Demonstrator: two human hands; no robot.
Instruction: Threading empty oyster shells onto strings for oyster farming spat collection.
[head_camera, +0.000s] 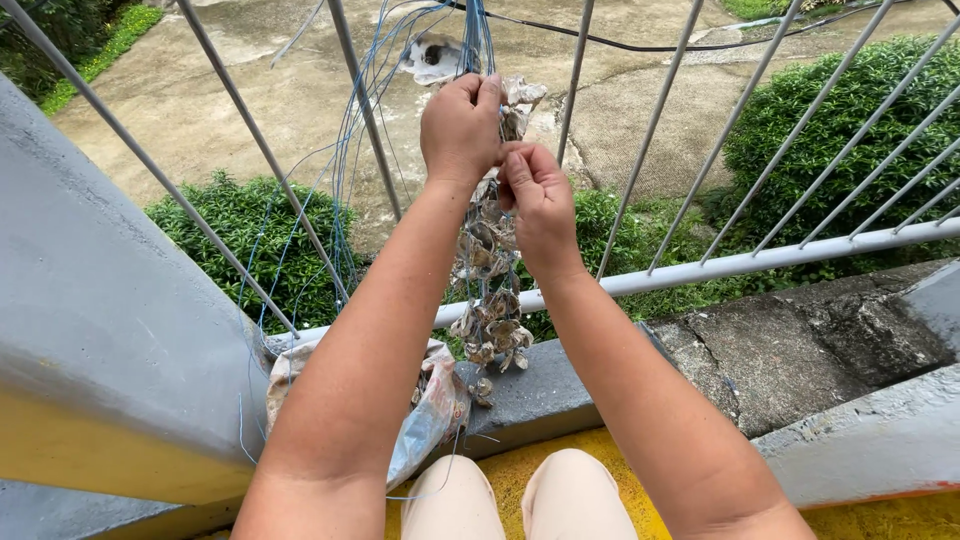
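Observation:
A string of grey-brown shells (488, 300) hangs from blue cords (473, 35) tied to a grey metal railing (740, 263). My left hand (462, 128) is closed around the cords at the top of the string, next to a shell (522, 98). My right hand (538, 200) is just below it, fingers pinched on the cord or a shell at the string's upper part. Both forearms reach up from the bottom of the view.
A crumpled clear plastic bag (430, 420) with shells lies on the concrete ledge (800, 350) under the string. Loose blue threads (345, 160) hang along the slanted railing bars. A grey wall (90, 330) stands at left. Green bushes (830, 130) and concrete ground lie below.

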